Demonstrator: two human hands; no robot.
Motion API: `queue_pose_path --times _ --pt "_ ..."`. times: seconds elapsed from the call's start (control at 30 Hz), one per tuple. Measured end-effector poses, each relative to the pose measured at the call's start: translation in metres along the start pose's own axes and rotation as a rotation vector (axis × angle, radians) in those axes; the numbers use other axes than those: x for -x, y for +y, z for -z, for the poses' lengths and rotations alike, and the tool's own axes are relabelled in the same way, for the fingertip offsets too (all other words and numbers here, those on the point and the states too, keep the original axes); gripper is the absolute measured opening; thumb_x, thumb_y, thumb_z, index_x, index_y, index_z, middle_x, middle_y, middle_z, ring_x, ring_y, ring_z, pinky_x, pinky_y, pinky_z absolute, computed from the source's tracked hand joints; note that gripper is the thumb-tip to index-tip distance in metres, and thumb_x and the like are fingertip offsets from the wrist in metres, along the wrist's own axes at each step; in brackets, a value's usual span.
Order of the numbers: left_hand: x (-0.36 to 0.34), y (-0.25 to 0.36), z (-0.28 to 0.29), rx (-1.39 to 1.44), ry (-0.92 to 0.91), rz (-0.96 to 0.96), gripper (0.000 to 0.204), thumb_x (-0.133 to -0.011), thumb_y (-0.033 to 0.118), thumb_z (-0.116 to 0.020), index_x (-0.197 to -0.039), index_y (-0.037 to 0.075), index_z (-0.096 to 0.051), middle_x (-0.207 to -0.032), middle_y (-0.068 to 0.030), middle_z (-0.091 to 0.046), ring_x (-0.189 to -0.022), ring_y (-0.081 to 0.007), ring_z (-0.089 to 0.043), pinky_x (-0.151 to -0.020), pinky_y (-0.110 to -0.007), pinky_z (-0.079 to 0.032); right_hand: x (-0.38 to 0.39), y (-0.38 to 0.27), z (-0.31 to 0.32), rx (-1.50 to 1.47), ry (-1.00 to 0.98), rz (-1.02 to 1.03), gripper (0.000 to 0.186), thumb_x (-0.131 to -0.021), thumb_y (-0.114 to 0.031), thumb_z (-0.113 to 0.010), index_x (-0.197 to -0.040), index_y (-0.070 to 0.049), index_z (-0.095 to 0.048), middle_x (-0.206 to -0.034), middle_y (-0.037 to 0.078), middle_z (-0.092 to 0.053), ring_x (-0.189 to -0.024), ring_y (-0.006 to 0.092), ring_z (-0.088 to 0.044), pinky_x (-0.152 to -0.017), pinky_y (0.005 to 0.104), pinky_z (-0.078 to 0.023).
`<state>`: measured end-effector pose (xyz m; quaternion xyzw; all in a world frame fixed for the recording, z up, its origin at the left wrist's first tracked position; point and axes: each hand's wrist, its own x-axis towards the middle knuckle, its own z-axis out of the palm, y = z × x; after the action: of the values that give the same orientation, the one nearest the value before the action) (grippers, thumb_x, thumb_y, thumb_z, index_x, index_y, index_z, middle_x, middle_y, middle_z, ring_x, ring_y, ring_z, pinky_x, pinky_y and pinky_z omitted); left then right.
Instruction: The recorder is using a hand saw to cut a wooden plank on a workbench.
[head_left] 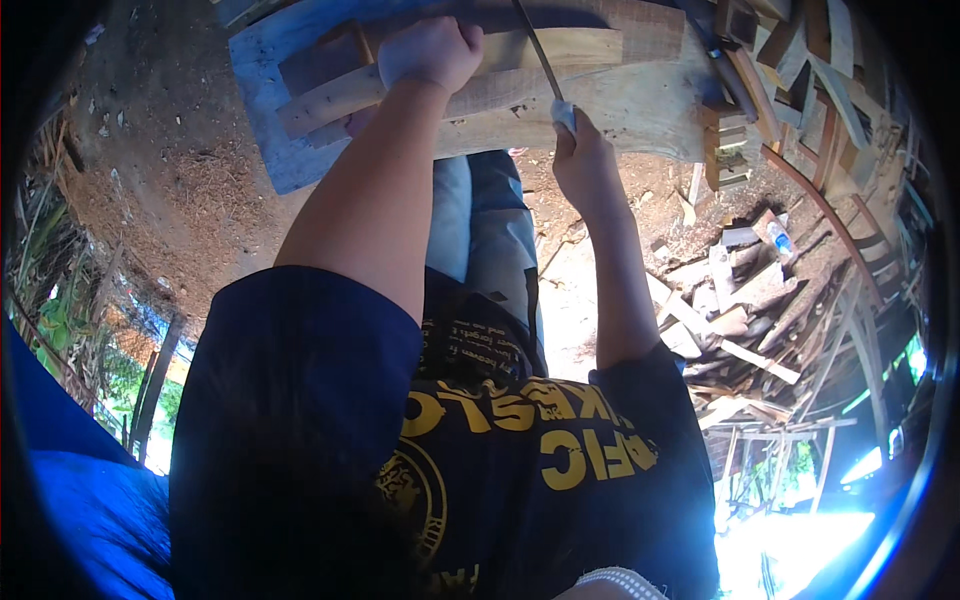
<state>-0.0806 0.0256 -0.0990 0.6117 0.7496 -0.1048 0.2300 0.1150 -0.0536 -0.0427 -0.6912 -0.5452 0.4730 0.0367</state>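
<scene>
Over the bench, my left hand (430,52) is closed in a fist above a long, slightly curved wooden piece (325,103). What its fingers hold, if anything, is hidden. My right hand (585,160) grips the pale handle of a long, thin metal tool (541,55). Its dark shaft slants up and left across the wooden pieces, past the top of the picture; its working end is out of sight. A darker wood block (318,62) lies just left of my fist. All of this rests on a worn wooden bench top (490,132).
Stacked wood blocks (725,150) stand at the bench's right end. Beyond them are piled curved and straight wood parts (800,70). Offcuts (735,310) with a plastic bottle (780,238) heap on the right floor. Sawdust covers the dirt floor (170,190) at left.
</scene>
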Motion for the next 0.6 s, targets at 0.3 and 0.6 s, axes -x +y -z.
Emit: queue_pose_path --times 0.3,0.6 --pt "-0.003 0.001 0.001 0.018 -0.135 0.009 0.048 -0.089 0.044 -0.034 -0.090 0.011 -0.069 -0.090 -0.0119 -0.069 -0.085 -0.0306 -0.067 -0.071 -0.044 -0.054 0.002 -0.011 -0.014 -0.083 0.061 -0.018 0.029 -0.093 -0.016 -0.049 -0.116 0.001 -0.053 -0.100 0.030 -0.061 -0.099 0.0467 -0.057 -0.079 0.0463 -0.048" --pt "0.000 0.012 0.029 0.028 -0.220 0.025 0.045 -0.088 0.042 -0.044 -0.087 0.005 -0.070 -0.087 -0.0181 -0.069 -0.084 -0.0336 -0.067 -0.077 -0.046 -0.053 0.051 0.018 -0.013 -0.094 0.031 -0.198 0.028 -0.096 -0.017 -0.048 -0.119 -0.001 -0.055 -0.107 0.026 -0.062 -0.106 0.0373 -0.060 -0.085 0.0396 -0.048"
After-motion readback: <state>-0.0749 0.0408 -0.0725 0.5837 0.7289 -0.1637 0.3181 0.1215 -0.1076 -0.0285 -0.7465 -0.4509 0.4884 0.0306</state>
